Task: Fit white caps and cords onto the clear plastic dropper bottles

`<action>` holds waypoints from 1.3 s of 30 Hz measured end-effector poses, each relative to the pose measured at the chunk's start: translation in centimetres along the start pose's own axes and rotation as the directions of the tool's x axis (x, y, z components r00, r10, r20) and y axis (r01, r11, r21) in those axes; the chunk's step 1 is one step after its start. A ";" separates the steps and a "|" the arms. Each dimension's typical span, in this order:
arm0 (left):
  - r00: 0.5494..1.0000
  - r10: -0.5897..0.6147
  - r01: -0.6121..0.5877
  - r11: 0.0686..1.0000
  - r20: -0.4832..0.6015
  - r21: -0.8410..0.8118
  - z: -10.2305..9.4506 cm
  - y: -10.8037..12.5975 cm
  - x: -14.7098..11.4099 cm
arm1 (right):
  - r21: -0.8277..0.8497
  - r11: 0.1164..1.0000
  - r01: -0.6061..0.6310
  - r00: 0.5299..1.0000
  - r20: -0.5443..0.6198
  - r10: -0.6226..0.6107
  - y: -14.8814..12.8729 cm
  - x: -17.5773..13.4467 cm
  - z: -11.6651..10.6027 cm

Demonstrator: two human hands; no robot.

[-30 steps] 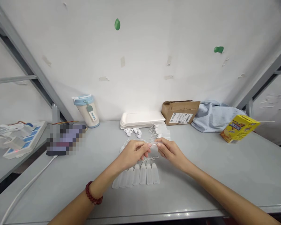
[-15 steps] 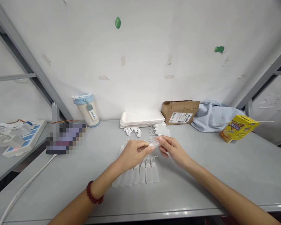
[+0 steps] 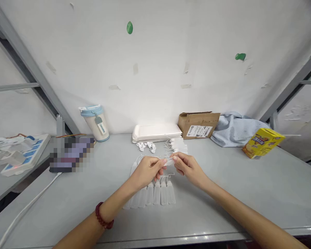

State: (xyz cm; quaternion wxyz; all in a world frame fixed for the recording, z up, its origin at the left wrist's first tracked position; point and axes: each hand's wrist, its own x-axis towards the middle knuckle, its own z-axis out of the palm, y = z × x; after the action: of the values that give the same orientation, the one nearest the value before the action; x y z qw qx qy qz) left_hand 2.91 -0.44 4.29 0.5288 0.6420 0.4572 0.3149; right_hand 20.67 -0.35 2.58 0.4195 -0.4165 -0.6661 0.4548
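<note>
Between my two hands is a small translucent plastic bottle, held above the table. My left hand pinches one end of it with thumb and fingers. The fingers of my right hand are closed on its other end. Below my hands lies a row of clear flat bottles with thin white curved tubes at their tops; my left hand and forearm cover part of the row. More such bottles lie stacked behind my right hand. Several small white caps sit in a cluster behind my left hand.
Along the wall stand a blue-lidded tumbler, a stack of white trays, a cardboard box and a blue cloth. A yellow drink carton with a straw is right; a phone and power strip are left.
My right hand has shifted slightly left and its fingers have closed in toward my left hand. The fingers of my left hand have curled around the bottle, covering more of it.
</note>
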 end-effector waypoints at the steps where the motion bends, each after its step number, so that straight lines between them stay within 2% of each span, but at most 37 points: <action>1: 1.000 0.010 -0.009 1.000 -0.018 0.017 0.1 0.0 0.0 | 0.005 1.000 -0.014 1.000 -0.008 0.014 0.1 0.0 0.1; 4: 0.998 0.044 -0.039 0.993 -0.048 0.113 0.2 -0.2 -0.1 | 0.071 0.994 -0.078 0.997 -0.001 0.078 0.2 0.2 0.2; 7: 0.997 0.073 -0.065 0.979 -0.034 0.195 0.2 -0.5 0.0 | 0.150 0.976 -0.159 0.987 0.056 0.153 0.0 0.4 -0.1; 9: 0.995 0.096 -0.087 0.976 -0.037 0.198 0.1 -0.8 0.1 | 0.138 0.980 -0.140 0.990 0.048 0.135 -0.1 0.6 -0.7; 11: 0.990 0.130 -0.117 0.976 -0.061 0.186 0.1 -0.9 0.2 | 0.049 0.997 -0.052 0.997 -0.053 0.054 0.1 1.0 -1.6; 14: 0.989 0.126 -0.110 0.978 -0.082 0.178 0.1 -1.0 0.3 | -0.167 0.986 0.012 0.961 -0.270 -0.057 1.0 1.7 -3.4; 15: 0.991 0.107 -0.091 0.979 -0.083 0.180 0.1 -1.0 0.4 | -0.209 0.978 0.005 0.960 -0.272 -0.063 1.5 1.9 -4.0; 17: 0.992 0.092 -0.075 0.980 -0.086 0.185 0.0 -0.9 0.4 | -0.295 0.956 -0.003 0.965 -0.252 -0.074 2.4 2.4 -5.2; 22: 0.992 0.096 -0.080 0.981 -0.080 0.178 -0.1 -0.6 0.2 | -0.573 0.820 0.007 0.967 -0.205 -0.151 4.2 3.3 -6.5; 29: 0.992 0.095 -0.078 0.980 -0.088 0.182 -0.3 -0.3 0.1 | -0.726 0.686 0.059 0.955 -0.160 -0.251 6.0 3.6 -7.3; 33: 0.991 0.096 -0.080 0.983 -0.090 0.168 -0.4 -0.2 0.1 | -0.791 0.600 0.118 0.915 -0.149 -0.376 6.1 3.6 -7.4; 36: 0.991 0.096 -0.081 0.984 -0.093 0.159 -0.3 -0.2 0.1 | -0.843 0.487 0.228 0.878 -0.039 -0.478 5.5 3.7 -7.0; 39: 0.991 0.101 -0.086 0.982 -0.087 0.170 -0.2 -0.3 0.2 | -0.878 0.367 0.306 0.896 0.136 -0.423 5.0 3.9 -6.3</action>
State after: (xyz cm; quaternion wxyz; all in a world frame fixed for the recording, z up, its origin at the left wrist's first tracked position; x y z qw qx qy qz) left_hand 2.74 -0.21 3.99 0.4359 0.6888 0.4758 0.3304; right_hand 26.24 6.13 0.01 0.2687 -0.4388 -0.8531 -0.0859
